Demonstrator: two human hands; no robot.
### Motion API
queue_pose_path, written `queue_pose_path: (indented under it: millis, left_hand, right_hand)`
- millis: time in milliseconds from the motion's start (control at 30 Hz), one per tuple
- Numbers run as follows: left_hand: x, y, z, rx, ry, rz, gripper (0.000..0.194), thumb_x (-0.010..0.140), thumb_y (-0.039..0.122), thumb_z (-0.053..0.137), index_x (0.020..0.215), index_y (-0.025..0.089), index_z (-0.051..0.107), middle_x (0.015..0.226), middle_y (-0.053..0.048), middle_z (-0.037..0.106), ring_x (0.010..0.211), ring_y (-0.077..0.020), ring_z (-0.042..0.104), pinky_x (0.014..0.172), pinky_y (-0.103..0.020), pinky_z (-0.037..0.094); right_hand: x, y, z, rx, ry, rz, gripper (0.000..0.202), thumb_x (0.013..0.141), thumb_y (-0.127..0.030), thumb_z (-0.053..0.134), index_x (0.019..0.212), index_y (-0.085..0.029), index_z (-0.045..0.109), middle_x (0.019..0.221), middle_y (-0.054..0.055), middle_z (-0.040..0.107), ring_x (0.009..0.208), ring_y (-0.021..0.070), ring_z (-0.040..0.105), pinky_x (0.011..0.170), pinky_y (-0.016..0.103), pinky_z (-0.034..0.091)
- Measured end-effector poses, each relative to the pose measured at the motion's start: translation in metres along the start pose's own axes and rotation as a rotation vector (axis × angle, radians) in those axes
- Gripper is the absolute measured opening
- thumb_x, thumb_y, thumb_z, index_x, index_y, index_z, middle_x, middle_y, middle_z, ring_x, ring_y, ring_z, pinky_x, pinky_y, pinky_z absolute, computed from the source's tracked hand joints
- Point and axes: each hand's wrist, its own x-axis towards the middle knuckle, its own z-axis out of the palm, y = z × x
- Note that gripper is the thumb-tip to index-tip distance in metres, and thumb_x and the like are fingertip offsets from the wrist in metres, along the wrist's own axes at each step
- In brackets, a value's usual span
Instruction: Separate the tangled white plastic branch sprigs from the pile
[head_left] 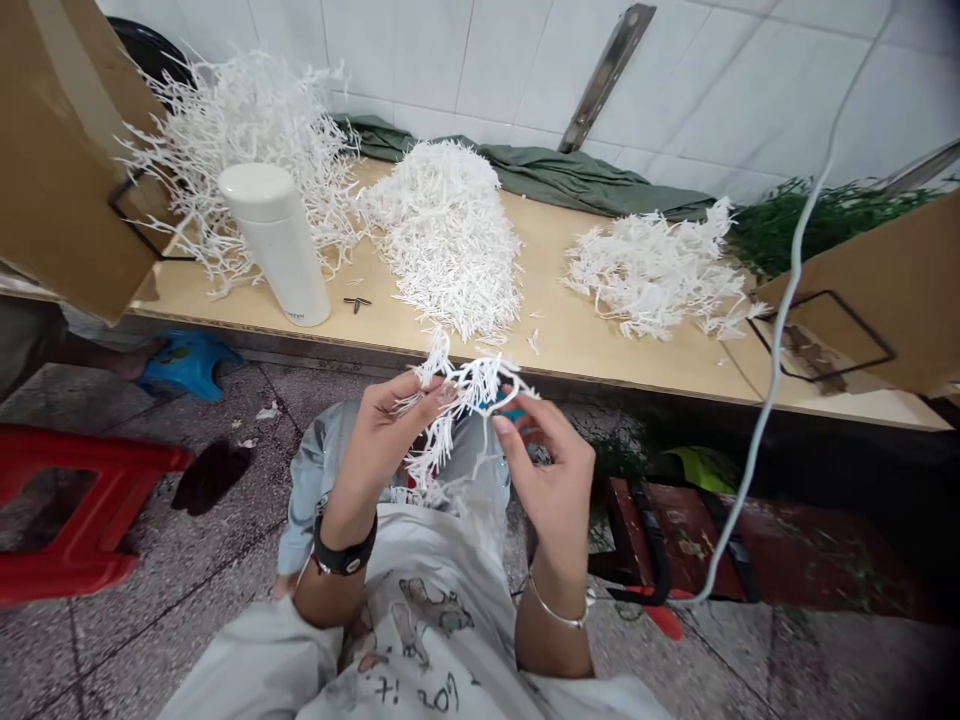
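Above my lap, my left hand (395, 425) pinches a white plastic branch piece (480, 385) with many thin, frilled tips. My right hand (546, 452) grips the same branching piece from the other side, thumb and fingers closed on it. More white strands (435, 455) hang below the hands over my lap. Just past my hands, on the table, lies a heap of small white sprigs (454, 240). Further left is a tangled pile of longer white branches (255, 130), and on the right a looser pile of white frilled pieces (660, 270).
A white bottle (276, 245) stands near the front edge of the table (544, 350). Green cloth (585, 180) lies along the wall. Cardboard boxes (892, 290) flank both sides. A white cable (787, 310) hangs at right. Red (90, 460) and blue stools (187, 362) stand at left, beside another person's foot.
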Motion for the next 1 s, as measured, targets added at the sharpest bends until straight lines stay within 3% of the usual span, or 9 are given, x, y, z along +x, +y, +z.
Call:
queue_pose_path:
  millis: [100, 167, 333, 400, 500, 633, 800, 900, 1000]
  left_hand:
    - [-0.007, 0.003, 0.002, 0.029, 0.04, 0.004, 0.015, 0.073, 0.035, 0.073, 0.071, 0.02, 0.074, 0.073, 0.001, 0.069, 0.07, -0.0118, 0.06, 0.067, -0.022, 0.048]
    - [-0.013, 0.005, 0.003, 0.065, 0.032, 0.01, 0.014, 0.074, 0.032, 0.071, 0.071, 0.019, 0.074, 0.072, 0.0, 0.068, 0.071, -0.0124, 0.059, 0.067, -0.023, 0.047]
    - [-0.024, 0.003, 0.003, 0.083, -0.028, 0.017, 0.013, 0.076, 0.032, 0.07, 0.074, 0.02, 0.073, 0.076, 0.0, 0.067, 0.075, -0.0144, 0.058, 0.071, -0.025, 0.046]
    - [-0.025, 0.002, 0.001, 0.07, 0.002, -0.002, 0.024, 0.08, 0.039, 0.064, 0.067, 0.018, 0.069, 0.069, 0.0, 0.064, 0.067, -0.0133, 0.055, 0.065, -0.024, 0.045]
    - [-0.023, 0.004, -0.004, 0.101, 0.041, -0.02, 0.039, 0.082, 0.046, 0.06, 0.056, 0.017, 0.058, 0.053, 0.003, 0.051, 0.052, -0.0093, 0.043, 0.052, -0.022, 0.036]
    - [-0.018, 0.008, -0.012, 0.122, -0.101, -0.084, 0.038, 0.076, 0.047, 0.066, 0.058, 0.016, 0.055, 0.049, 0.005, 0.045, 0.046, -0.0065, 0.036, 0.046, -0.021, 0.03]
    - [-0.013, 0.003, -0.017, -0.119, -0.377, -0.338, 0.045, 0.073, 0.05, 0.067, 0.048, 0.016, 0.049, 0.039, 0.004, 0.041, 0.034, -0.004, 0.029, 0.035, -0.02, 0.019]
    - [-0.015, -0.002, -0.01, -0.338, -0.371, -0.406, 0.047, 0.066, 0.046, 0.071, 0.043, 0.016, 0.044, 0.035, 0.005, 0.035, 0.032, -0.0043, 0.032, 0.033, -0.018, 0.023]
    - [-0.021, -0.005, 0.002, -0.57, -0.29, -0.44, 0.05, 0.062, 0.045, 0.071, 0.042, 0.018, 0.035, 0.03, 0.009, 0.02, 0.025, -0.0035, 0.021, 0.027, -0.018, 0.021]
  right_hand:
    - [-0.002, -0.001, 0.013, -0.022, 0.251, -0.19, 0.013, 0.077, -0.024, 0.067, 0.088, -0.02, 0.061, 0.079, 0.0, 0.059, 0.063, 0.0091, 0.049, 0.057, 0.023, 0.039]
    - [-0.004, -0.003, 0.023, 0.058, 0.286, -0.27, 0.016, 0.076, -0.03, 0.068, 0.08, -0.02, 0.055, 0.072, -0.002, 0.052, 0.061, 0.0094, 0.045, 0.054, 0.023, 0.034]
    - [-0.004, -0.016, 0.041, 0.127, 0.112, -0.167, 0.025, 0.078, -0.039, 0.063, 0.089, -0.021, 0.05, 0.07, -0.004, 0.045, 0.06, 0.0094, 0.039, 0.055, 0.024, 0.033]
    - [-0.002, -0.021, 0.045, 0.101, 0.043, -0.127, 0.016, 0.084, -0.033, 0.057, 0.08, -0.021, 0.048, 0.064, -0.005, 0.043, 0.056, 0.0084, 0.038, 0.054, 0.023, 0.032]
    - [0.0, -0.022, 0.047, 0.089, -0.005, -0.167, 0.031, 0.088, -0.029, 0.05, 0.063, -0.02, 0.035, 0.056, -0.006, 0.031, 0.051, 0.0063, 0.031, 0.051, 0.023, 0.024]
    - [0.002, -0.02, 0.045, 0.227, -0.18, -0.097, 0.038, 0.089, -0.031, 0.05, 0.058, -0.018, 0.031, 0.054, -0.006, 0.023, 0.05, 0.0049, 0.022, 0.048, 0.023, 0.018]
    - [0.002, -0.016, 0.044, 0.699, -0.389, 0.189, 0.044, 0.088, -0.041, 0.05, 0.054, -0.018, 0.033, 0.05, -0.007, 0.024, 0.045, 0.0044, 0.019, 0.042, 0.021, 0.017]
    - [0.001, -0.016, 0.047, 0.886, -0.39, 0.294, 0.051, 0.083, -0.046, 0.055, 0.05, -0.019, 0.027, 0.046, -0.008, 0.02, 0.039, 0.0034, 0.016, 0.036, 0.02, 0.015]
    - [-0.002, -0.021, 0.052, 1.002, -0.317, 0.357, 0.056, 0.078, -0.05, 0.059, 0.049, -0.02, 0.022, 0.041, -0.01, 0.016, 0.032, 0.0019, 0.009, 0.029, 0.018, 0.011]
